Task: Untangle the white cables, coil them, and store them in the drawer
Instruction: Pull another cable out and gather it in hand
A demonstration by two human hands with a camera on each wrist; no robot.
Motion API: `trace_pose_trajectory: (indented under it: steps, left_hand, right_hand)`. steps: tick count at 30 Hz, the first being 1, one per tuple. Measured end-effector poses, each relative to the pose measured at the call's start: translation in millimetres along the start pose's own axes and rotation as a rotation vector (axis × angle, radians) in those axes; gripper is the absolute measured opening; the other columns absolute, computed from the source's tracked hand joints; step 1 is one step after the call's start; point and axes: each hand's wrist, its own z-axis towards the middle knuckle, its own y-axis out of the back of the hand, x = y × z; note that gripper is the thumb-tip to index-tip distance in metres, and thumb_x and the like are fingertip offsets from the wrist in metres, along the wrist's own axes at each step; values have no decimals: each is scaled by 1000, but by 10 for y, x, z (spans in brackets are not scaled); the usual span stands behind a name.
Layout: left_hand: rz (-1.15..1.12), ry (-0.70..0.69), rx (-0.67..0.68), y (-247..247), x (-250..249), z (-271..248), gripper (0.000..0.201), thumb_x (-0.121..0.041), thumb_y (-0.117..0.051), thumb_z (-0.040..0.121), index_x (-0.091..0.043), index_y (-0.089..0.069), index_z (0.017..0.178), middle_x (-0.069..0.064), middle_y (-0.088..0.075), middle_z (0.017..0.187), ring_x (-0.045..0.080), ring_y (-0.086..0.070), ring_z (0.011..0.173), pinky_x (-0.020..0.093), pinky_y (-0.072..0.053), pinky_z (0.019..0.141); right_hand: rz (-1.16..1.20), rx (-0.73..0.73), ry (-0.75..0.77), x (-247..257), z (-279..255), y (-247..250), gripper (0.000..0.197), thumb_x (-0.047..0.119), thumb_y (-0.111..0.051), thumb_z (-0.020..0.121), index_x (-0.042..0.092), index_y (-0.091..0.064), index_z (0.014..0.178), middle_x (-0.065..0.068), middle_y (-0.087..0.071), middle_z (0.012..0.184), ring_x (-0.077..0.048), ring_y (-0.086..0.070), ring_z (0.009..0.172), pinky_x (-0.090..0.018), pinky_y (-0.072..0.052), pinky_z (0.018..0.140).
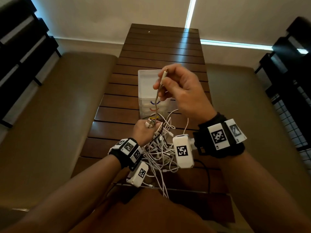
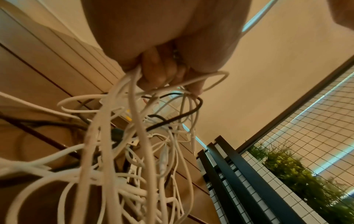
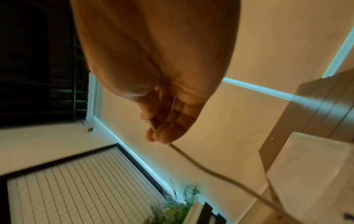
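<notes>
No writing is legible. Raised right hand (image 1: 181,88) pinches one white cable's plug end (image 1: 161,78); left hand (image 1: 143,132) grips the tangled white cables (image 1: 159,148) above the worktop (image 1: 151,47).

**Cables, Hands and Drawer Unit on the Worktop**

A drawer unit (image 1: 152,91) stands on the middle of the worktop (image 1: 151,47), behind a tangle of cables (image 1: 159,148) that lies on the near part and hangs over the near edge. The left hand (image 1: 143,132) is above the tangle's left side, gripping a bunch of its cables. The right hand (image 1: 181,88) is higher and to the right, in front of the drawer unit, holding one cable end (image 1: 164,75) up; that cable runs down to the left hand.
</notes>
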Motion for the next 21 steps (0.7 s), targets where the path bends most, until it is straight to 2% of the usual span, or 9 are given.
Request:
trace_pose_trajectory:
  steps: [3,5,7,10,12,14,17,19,21]
  left_hand:
    - [-82,4,17,97,-83,-15,36,-41,-67,87,-5,-73,82,17,-69,74,18,-56,59,33,-46,61]
    - [-165,-21,79,139,-173,-57,37,-38,-64,89,-2,-73,92,22,-67,77,19,-54,61,33,-42,59]
    - [-179,-83,83,152,-177,-80,31,-34,-63,91,-5,-73,91,24,-68,84,25,-57,67,38,-45,62]
    - [-212,-83,65,158,-173,-94,19,-27,-63,91,-13,-75,92,14,-73,87,33,-69,84,49,-55,78]
    - [-262,-63,54,172,-192,-88,17,-23,-63,91,-11,-75,92,15,-74,87,32,-70,87,51,-56,83]
    - [-255,-91,54,186,-225,-95,17,-20,-60,93,-11,-74,92,16,-73,89,31,-69,87,49,-54,83]
    - [-134,-152,113,180,-183,-70,19,-20,-59,94,-8,-73,88,19,-71,86,39,-66,85,56,-53,80]
    - [-72,-177,179,167,-166,-55,19,-17,-59,93,-4,-70,84,25,-68,83,47,-61,81,58,-51,75]
    - [-67,-192,190,162,-194,-51,17,-14,-61,92,-4,-68,81,21,-67,76,39,-60,70,49,-52,68]
  right_hand:
    - [-168,-12,-146,-252,-51,71,35,10,-52,97,15,-46,131,-10,-59,116,-15,-63,83,-24,-54,64]
    - [-214,0,-323,-496,-162,50,54,14,-57,95,20,-36,144,-8,-49,133,-11,-63,88,-18,-53,64]
    - [-209,-55,-402,-695,-302,-73,68,12,-63,91,25,-29,148,-3,-39,138,-6,-60,91,-14,-52,67]
    - [-284,-292,-279,-923,-441,-256,89,9,-75,80,29,-22,149,0,-27,130,0,-53,89,-7,-48,68]
    - [-390,-429,-185,-1018,-483,-265,90,17,-79,77,33,-24,147,2,-25,129,-4,-53,92,-13,-51,72]
    - [-483,-456,-151,-1038,-505,-240,75,22,-75,79,33,-36,142,-1,-26,133,-16,-50,110,-25,-50,91]
    - [-964,-279,-114,-972,-485,-168,54,30,-65,83,37,-49,134,-5,-27,146,-27,-25,138,-48,-27,112]
    - [-1238,-8,-141,-859,-415,-75,40,34,-58,89,42,-54,128,-2,-24,154,-32,-5,146,-59,-7,113]
    - [-1288,178,-220,-784,-357,30,23,38,-52,95,41,-62,116,7,-27,154,-28,4,148,-62,7,113]
